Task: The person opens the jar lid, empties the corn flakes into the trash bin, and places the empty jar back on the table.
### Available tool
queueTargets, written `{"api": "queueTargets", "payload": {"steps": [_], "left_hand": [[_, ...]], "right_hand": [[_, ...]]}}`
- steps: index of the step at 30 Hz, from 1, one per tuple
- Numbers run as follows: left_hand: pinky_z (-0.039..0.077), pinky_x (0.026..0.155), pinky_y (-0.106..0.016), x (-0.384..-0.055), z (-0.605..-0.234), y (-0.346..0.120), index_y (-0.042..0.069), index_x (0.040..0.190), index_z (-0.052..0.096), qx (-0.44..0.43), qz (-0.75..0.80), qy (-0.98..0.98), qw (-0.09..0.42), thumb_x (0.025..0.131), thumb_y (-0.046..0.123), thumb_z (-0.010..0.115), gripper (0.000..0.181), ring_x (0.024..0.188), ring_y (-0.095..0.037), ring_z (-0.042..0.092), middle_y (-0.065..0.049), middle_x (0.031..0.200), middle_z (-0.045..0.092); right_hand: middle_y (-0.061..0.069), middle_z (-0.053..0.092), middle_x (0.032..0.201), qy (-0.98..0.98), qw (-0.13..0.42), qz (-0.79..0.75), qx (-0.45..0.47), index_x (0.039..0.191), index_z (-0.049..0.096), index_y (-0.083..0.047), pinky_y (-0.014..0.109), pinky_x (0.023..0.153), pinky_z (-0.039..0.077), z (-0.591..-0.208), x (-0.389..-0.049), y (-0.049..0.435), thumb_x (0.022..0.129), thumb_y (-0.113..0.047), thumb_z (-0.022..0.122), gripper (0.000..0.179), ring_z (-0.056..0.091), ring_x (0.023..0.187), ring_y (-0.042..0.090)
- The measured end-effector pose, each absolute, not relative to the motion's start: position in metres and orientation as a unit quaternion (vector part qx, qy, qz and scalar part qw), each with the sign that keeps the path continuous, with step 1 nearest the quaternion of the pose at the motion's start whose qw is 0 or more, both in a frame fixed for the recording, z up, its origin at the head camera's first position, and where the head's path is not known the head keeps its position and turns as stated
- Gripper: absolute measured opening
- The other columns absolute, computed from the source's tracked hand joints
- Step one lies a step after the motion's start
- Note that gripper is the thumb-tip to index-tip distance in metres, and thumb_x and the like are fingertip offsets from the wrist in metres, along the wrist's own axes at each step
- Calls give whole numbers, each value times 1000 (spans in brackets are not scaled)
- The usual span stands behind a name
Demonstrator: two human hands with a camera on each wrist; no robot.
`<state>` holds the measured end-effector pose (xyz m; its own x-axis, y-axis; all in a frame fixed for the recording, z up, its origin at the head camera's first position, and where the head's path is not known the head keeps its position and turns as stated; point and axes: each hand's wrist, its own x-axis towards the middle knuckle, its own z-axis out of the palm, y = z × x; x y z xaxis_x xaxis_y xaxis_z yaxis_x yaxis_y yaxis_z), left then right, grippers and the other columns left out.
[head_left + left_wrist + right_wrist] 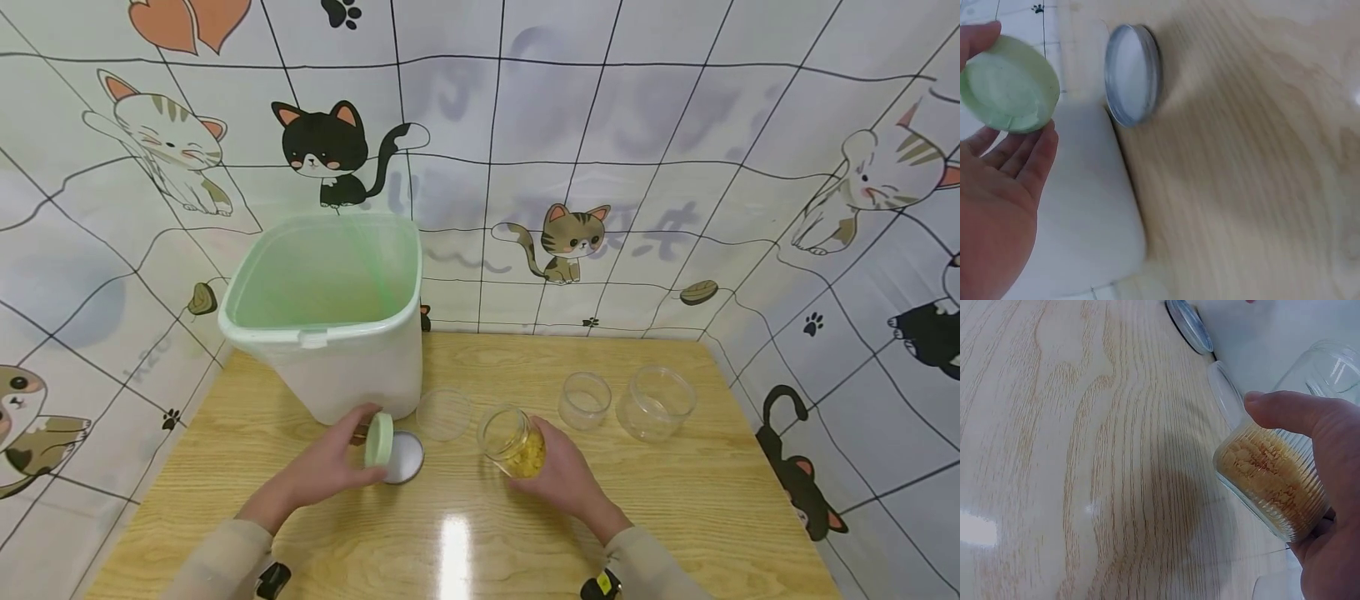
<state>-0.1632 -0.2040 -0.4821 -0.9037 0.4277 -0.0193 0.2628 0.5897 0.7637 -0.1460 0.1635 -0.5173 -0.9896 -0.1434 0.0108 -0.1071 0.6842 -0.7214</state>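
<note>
My left hand holds a round pale green lid on edge between thumb and fingers, beside the white bin. In the left wrist view, a white-topped lid with a silvery rim lies on the table near that hand. My right hand grips a ribbed clear glass jar, its uncovered mouth tilted toward the left. Small yellow pieces fill the lower part of the jar, seen through the glass in the right wrist view. The fingers behind the jar are mostly hidden.
A tall white bin with a greenish inside stands at the back left. A clear flat disc lies between bin and jar. Two clear round containers, a smaller one and a wider one, stand back right on the wooden table.
</note>
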Motion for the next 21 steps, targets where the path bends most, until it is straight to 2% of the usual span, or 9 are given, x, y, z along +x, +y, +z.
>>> {"api": "queueTargets", "payload": {"steps": [7,12,16,21], "left_hand": [[43,104,-56,-156,-492,-226,4,145,33,176,435,873,130,80,33,80,85,127,-39,50,-16,141,47],[42,102,-56,-153,-502,-240,0,142,33,159,429,879,134,77,28,81,86,125,-38,49,-19,137,49],[45,102,-47,-153,-511,-248,-1,142,31,138,443,874,145,77,26,82,87,125,-36,50,-16,134,51],[44,100,-21,-154,-523,-255,-3,142,27,131,471,858,158,75,20,84,90,128,-38,49,-19,137,47]], "right_hand": [[4,61,127,914,24,-400,-68,139,47,-6,45,96,49,-518,-147,164,59,-27,93,95,59,115,22],[5,61,128,915,24,-398,-67,140,47,-5,45,96,49,-518,-146,164,59,-28,93,95,59,115,22],[5,61,128,917,21,-392,-69,140,47,-5,45,96,50,-519,-145,165,59,-29,93,95,59,115,22],[6,61,129,918,21,-390,-70,140,46,-5,46,97,49,-520,-145,164,60,-29,93,96,59,116,24]]}}
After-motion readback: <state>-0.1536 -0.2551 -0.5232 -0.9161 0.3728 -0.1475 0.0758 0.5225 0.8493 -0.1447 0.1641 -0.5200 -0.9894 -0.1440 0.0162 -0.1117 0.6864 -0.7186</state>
